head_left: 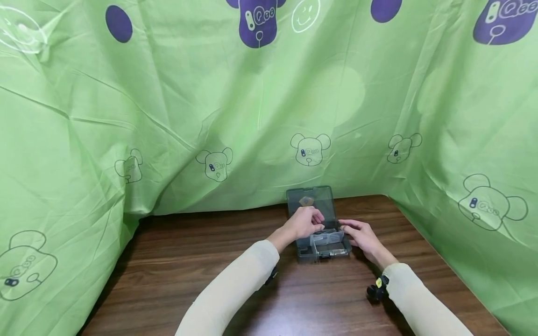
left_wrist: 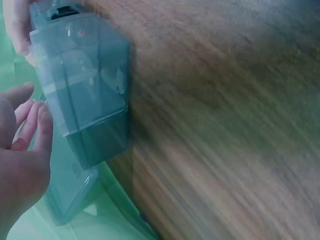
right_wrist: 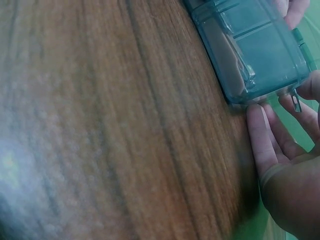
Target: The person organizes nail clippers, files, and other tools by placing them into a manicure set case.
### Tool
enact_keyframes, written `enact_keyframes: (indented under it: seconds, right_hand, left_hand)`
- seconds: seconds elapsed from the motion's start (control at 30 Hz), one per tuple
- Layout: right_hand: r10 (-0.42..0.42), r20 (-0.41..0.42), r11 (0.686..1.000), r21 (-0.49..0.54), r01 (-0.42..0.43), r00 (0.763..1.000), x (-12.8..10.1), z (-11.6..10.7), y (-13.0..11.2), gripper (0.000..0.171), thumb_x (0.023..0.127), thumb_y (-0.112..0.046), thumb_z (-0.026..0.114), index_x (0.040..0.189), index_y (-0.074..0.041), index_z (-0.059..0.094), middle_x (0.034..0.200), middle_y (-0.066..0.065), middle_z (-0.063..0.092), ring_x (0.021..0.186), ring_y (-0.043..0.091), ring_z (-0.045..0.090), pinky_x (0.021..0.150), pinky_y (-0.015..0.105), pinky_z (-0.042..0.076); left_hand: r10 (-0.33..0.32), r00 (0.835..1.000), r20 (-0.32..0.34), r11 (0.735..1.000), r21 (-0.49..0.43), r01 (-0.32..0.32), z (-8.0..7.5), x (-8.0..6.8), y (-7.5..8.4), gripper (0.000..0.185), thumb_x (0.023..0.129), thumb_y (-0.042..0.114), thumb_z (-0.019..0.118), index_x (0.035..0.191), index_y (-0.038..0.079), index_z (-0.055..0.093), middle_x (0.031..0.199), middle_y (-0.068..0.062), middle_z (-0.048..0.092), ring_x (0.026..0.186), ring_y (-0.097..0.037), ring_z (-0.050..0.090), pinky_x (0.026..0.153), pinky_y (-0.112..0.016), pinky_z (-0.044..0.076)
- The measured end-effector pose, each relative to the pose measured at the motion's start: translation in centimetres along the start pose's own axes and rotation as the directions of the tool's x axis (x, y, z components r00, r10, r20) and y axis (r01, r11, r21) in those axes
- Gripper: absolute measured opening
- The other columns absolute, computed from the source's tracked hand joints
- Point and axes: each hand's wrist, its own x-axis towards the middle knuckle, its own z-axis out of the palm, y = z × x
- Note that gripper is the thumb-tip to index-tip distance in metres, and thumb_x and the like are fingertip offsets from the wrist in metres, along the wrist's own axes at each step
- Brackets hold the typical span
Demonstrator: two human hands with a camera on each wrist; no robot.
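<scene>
A smoky translucent plastic compartment box (head_left: pixel 303 255) stands on the table with its hinged lid (head_left: pixel 323 198) swung up at the back. Clear dividers (head_left: pixel 329 239) split its inside, and a slim clear piece (head_left: pixel 338 252) lies in the front compartment. Over the rear left of the box hovers my left hand (head_left: pixel 303 222), its fingers loosely bent; in the left wrist view nothing shows between thumb and fingers (left_wrist: pixel 44 122). My right hand (head_left: pixel 364 239) holds the box's right end, thumb (right_wrist: pixel 260 132) on the end wall and another finger around the hinge corner.
The wooden table (head_left: pixel 201 275) extends to the left and in front of the box. A green printed drape (head_left: pixel 252 177) hangs right behind the table and down both sides. Black devices (head_left: pixel 377 290) are strapped at the wrists.
</scene>
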Motion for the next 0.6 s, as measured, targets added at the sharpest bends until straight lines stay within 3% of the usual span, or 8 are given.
enact_keyframes:
  seconds: [0.33, 0.5, 0.6]
  right_hand:
    - [0.023, 0.012, 1.0, -0.013, -0.023, 1.0, -0.1, -0.1, -0.1, 0.049, 0.107, -0.022, 0.063, 0.15, 0.002, 0.056, 0.151, 0.026, 0.053, 0.109, 0.01, 0.065, 0.088, 0.03, 0.059]
    - [0.053, 0.039, 0.998, -0.019, -0.052, 0.998, -0.3, -1.0, -0.8, 0.055, 0.107, -0.03, 0.065, 0.15, 0.003, 0.054, 0.149, 0.024, 0.054, 0.115, 0.012, 0.06, 0.09, 0.03, 0.058]
    - [0.043, 0.059, 0.996, -0.082, -0.038, 0.997, -0.2, -1.4, -1.9, 0.056, 0.108, -0.033, 0.063, 0.15, 0.003, 0.053, 0.145, 0.025, 0.056, 0.115, 0.018, 0.06, 0.09, 0.034, 0.059]
  left_hand:
    - [-0.002, 0.999, -0.049, 0.998, -0.061, -0.001, -2.7, -2.6, -1.3, 0.023, 0.095, 0.017, 0.082, 0.114, 0.005, 0.076, 0.101, 0.001, 0.072, 0.092, -0.007, 0.068, 0.087, -0.019, 0.054]
    - [-0.021, 0.997, -0.078, 1.0, -0.015, 0.02, -4.7, -3.9, -2.3, 0.033, 0.096, 0.021, 0.08, 0.123, 0.004, 0.073, 0.112, -0.004, 0.07, 0.106, -0.022, 0.068, 0.095, -0.027, 0.053]
    - [-0.034, 0.995, -0.092, 0.999, 0.006, 0.035, -6.2, -5.0, -2.7, 0.043, 0.096, 0.025, 0.08, 0.132, 0.004, 0.069, 0.122, -0.01, 0.068, 0.116, -0.03, 0.065, 0.102, -0.036, 0.051]
